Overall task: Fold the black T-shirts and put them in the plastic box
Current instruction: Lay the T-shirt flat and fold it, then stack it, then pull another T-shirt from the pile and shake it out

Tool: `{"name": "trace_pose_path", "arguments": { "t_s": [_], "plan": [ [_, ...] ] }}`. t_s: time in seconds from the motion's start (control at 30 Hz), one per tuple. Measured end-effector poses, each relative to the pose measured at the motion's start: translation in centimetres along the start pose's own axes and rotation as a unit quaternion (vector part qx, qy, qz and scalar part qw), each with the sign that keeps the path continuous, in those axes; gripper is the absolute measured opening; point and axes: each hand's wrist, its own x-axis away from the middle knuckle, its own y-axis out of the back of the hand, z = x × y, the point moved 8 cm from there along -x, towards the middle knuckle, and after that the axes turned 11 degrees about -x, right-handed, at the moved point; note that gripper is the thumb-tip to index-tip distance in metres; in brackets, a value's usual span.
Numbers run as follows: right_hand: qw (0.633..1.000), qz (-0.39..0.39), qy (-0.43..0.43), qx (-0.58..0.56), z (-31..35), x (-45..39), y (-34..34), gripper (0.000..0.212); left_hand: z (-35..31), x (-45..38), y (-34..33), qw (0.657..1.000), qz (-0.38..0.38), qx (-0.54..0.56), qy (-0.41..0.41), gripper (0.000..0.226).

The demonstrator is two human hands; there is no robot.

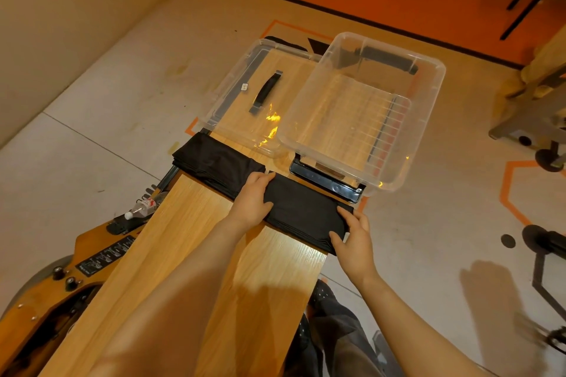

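A folded black T-shirt (301, 211) lies across the wooden board (190, 254), near its far right edge. My left hand (252, 200) rests on the shirt's left end, fingers pressed onto the cloth. My right hand (352, 237) grips the shirt's right end at the board's edge. A second folded black T-shirt (214, 162) lies just to the left, beyond my left hand. The clear plastic box (410, 144) stands past the shirts at the right, with nothing inside.
The box's clear lid (232, 107) with a black handle lies left of the box. A plastic bottle (142, 208) lies off the board's left side by an orange machine panel (92, 260). A wheeled frame (533, 119) stands on the floor at the right.
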Motion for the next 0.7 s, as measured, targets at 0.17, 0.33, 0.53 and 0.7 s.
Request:
{"name": "trace_pose_path", "arguments": {
  "t_s": [0.17,0.33,0.53,0.7],
  "plan": [
    [0.997,-0.02,-0.009,0.073,-0.6,-0.3,0.1,0.062,-0.1,1.0,0.1,0.991,-0.061,-0.117,0.023,0.061],
    [0.999,0.014,-0.039,0.016,-1.7,-0.1,-1.0,0.065,-0.6,1.8,-2.6,0.984,-0.03,-0.174,-0.009,0.056],
    [0.998,-0.014,-0.023,0.062,-1.5,0.1,-0.4,0.065,-0.3,2.2,-4.0,0.984,-0.001,-0.177,0.004,0.06],
    [0.99,-0.081,0.079,0.085,0.8,1.7,0.7,0.053,-0.3,2.9,-2.5,0.99,-0.03,-0.136,0.024,0.055]
  ]
}}
